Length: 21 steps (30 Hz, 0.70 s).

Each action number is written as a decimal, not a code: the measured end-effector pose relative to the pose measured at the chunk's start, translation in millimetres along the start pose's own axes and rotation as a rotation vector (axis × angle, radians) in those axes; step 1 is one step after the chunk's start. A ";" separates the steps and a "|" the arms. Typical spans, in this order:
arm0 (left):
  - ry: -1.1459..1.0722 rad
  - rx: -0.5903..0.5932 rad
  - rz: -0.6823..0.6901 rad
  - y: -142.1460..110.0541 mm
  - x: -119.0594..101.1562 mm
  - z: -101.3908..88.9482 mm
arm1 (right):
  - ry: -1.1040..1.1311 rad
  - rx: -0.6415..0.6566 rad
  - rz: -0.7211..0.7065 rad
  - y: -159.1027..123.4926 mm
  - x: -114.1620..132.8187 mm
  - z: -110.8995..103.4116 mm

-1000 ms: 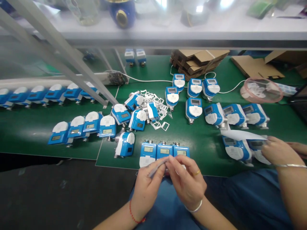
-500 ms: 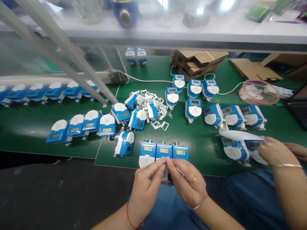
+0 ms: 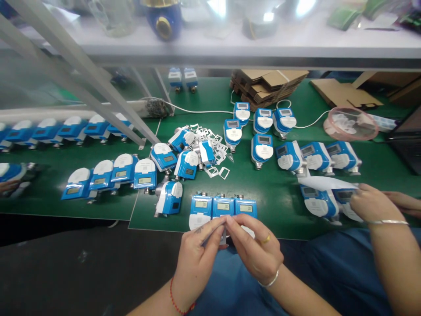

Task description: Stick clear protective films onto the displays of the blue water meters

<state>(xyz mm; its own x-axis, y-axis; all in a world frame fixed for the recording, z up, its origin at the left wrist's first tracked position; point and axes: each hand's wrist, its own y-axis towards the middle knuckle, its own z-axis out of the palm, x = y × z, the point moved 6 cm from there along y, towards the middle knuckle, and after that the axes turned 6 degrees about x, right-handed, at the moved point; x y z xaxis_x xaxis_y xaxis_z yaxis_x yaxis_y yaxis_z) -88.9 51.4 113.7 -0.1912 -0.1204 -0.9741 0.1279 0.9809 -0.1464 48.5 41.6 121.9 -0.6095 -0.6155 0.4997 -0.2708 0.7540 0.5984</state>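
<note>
My left hand (image 3: pixel 196 259) and my right hand (image 3: pixel 258 252) meet at the fingertips near the table's front edge, both closed in a pinch. Between them is a small thin grey-white piece (image 3: pixel 223 239), mostly hidden by the fingers. Just beyond stand three blue-and-white water meters in a row: a left one (image 3: pixel 201 205), a middle one (image 3: pixel 223 207) and a right one (image 3: pixel 245 208). Their displays are lit, and my fingers cover part of their lower ends. Loose white rectangular frames (image 3: pixel 224 173) lie in a heap farther back, among several tipped meters (image 3: pixel 186 165).
At right, a co-worker's hand (image 3: pixel 375 204) holds a white strip (image 3: pixel 325 182) over some meters. More meters (image 3: pixel 79 184) line the left. Flattened cardboard (image 3: pixel 266 83), a pink basket (image 3: pixel 350 136) and slanted metal posts (image 3: pixel 98 87) stand behind, beneath a shelf (image 3: pixel 210 48).
At the far left edge, another meter with a person's hand on it has come into view. My hands keep their pinch almost unchanged. The whole view has shifted slightly.
</note>
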 end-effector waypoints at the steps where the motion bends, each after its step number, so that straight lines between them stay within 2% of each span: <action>1: 0.001 -0.008 0.004 -0.1 -0.7 -0.2 | 0.004 0.006 -0.022 -0.3 1.1 -0.3; 9: -0.032 -0.006 -0.014 -2.4 0.9 2.1 | -0.033 0.053 -0.132 -0.4 6.6 -1.7; 12: -0.056 -0.015 -0.042 -3.5 5.5 2.6 | -0.044 0.032 -0.160 0.5 7.9 -0.8; 19: -0.030 -0.084 -0.015 -4.2 3.0 -3.8 | -0.036 0.049 -0.206 6.1 9.7 2.7; 21: -0.040 -0.077 -0.015 -4.6 2.7 -4.8 | -0.023 0.062 -0.176 7.1 8.6 2.4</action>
<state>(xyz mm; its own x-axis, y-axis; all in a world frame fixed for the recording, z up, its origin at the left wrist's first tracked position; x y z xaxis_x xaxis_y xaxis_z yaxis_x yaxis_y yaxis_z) -94.6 47.4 112.6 -0.1532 -0.1396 -0.9783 0.0500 0.9876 -0.1488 39.6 42.2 129.0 -0.5653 -0.7344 0.3756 -0.4200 0.6482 0.6352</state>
